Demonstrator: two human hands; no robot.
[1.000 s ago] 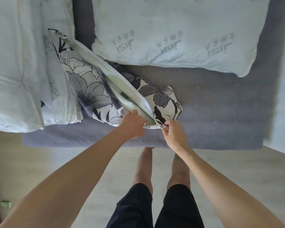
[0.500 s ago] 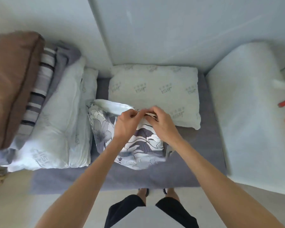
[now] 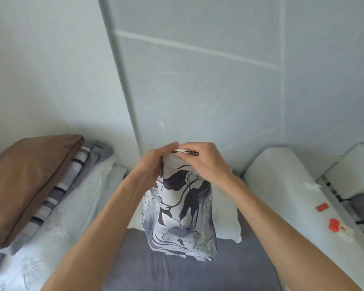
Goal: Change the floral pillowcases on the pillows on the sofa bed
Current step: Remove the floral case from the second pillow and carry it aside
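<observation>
The floral case [image 3: 183, 215] hangs upright from both hands, held up over the grey sofa bed [image 3: 198, 274], its lower edge just above the bed. The left hand [image 3: 153, 162] and right hand [image 3: 206, 162] pinch its top edge side by side, fingers curled on the fabric. Behind and below the grip lies a bare pillow [image 3: 227, 223]; left of it, stacked pillows [image 3: 67, 208] under folded bedding [image 3: 29, 181]. It looks like the case is off and being folded or gathered. Next, probably, lay it aside and reach for a fresh one.
</observation>
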